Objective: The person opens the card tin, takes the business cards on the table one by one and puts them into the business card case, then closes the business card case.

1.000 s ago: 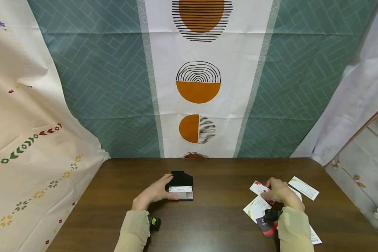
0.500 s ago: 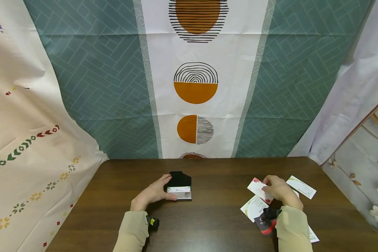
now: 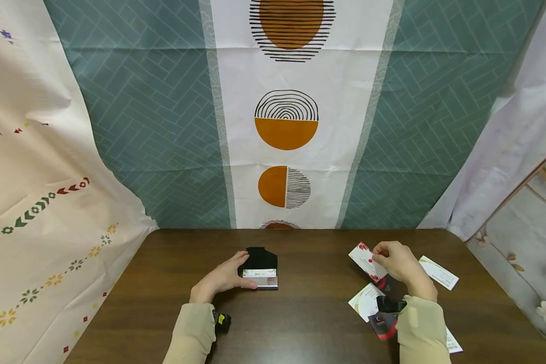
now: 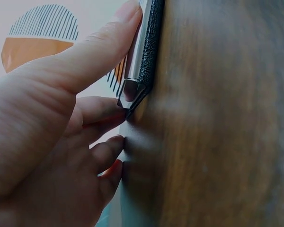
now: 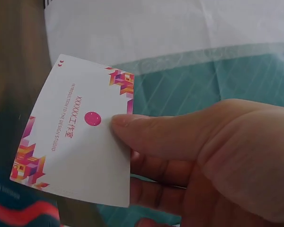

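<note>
I see the left hand (image 3: 220, 276) apparently pinching the black case (image 3: 262, 259); the right hand (image 3: 401, 264) pinches a patterned card (image 5: 92, 158).

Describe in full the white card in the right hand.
The white card is thin and paper-like, slightly bowed, printed with a pink dot, text and colourful angular patterns at two opposite corners. The right hand pinches it by one edge, thumb over the printed face, holding it tilted and off the table. In the head view its lower corner overlaps a dark-and-red card.
</note>
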`<state>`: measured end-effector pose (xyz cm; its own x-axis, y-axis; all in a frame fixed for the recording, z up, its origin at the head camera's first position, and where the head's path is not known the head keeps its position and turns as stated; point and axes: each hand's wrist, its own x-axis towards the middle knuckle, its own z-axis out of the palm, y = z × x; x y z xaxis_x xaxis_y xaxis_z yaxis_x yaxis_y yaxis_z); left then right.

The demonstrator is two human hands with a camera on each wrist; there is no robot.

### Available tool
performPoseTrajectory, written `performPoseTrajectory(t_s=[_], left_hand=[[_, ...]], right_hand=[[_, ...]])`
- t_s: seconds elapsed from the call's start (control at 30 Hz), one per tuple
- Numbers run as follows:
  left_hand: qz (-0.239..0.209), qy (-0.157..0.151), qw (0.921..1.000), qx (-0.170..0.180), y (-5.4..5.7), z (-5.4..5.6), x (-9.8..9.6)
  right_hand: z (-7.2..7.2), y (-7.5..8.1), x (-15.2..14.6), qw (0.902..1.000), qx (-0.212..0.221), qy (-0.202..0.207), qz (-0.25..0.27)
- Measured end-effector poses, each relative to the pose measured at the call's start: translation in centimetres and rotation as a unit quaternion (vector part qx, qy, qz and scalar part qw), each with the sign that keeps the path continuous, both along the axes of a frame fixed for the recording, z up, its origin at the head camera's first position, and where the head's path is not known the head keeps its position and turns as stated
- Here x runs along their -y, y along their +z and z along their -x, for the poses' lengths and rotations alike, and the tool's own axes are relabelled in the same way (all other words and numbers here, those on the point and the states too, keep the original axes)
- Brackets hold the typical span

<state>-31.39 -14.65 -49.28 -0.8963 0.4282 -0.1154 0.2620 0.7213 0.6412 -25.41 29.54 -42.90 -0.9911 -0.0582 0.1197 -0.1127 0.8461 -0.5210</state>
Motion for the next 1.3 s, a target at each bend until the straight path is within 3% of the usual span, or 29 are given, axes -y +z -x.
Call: performPoseTrajectory(t_s=[0.3,0.57,1.0,1.3], left_hand=[[0.001,0.001,1.0,-0.001,-0.1,0.0,0.1],[0.003,-0.002,1.0,-0.001,-0.2,0.1,0.1],[-0.003,-0.004,1.0,-0.001,-0.2,0.2,0.0],[-0.007,-0.005,1.0,-0.002,-0.1,0.0,0.1]], right_hand=[[1.0,0.6,2.5,0.999,-0.035,0.027,0.001],[2.2,0.3,4.9,0.9988,-0.025,0.041,0.006],[4.4,0.2,11.4,0.9949,-0.022,0.074,0.064],[5.8,0.5,15.6,0.992,-0.033,0.111,0.049]])
